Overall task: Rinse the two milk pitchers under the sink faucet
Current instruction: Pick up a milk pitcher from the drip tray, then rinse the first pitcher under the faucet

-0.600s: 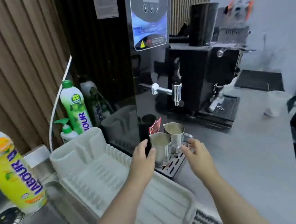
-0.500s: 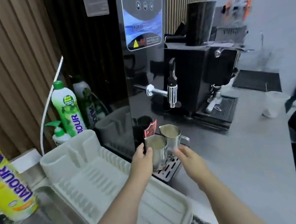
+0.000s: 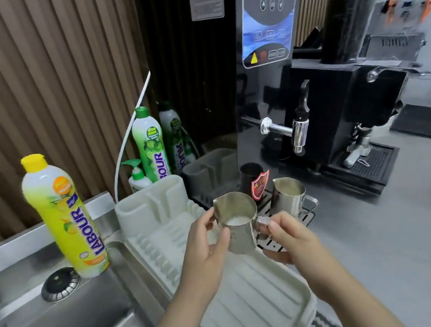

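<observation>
Both hands were on the near milk pitcher [image 3: 236, 223], held upright over the white dish rack [image 3: 256, 297]: left hand [image 3: 207, 244] wrapped round its body, right hand [image 3: 285, 232] pinching the handle. Bit of milk inside. Second pitcher [image 3: 287, 194] sat just behind on the drip tray [image 3: 305, 218].

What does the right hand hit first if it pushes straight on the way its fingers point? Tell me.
The right hand points up and left, and its fingers already rest at the handle of the near pitcher, so it would likely meet that pitcher first, with the left hand just beyond. Depth is hard to judge here.
</observation>
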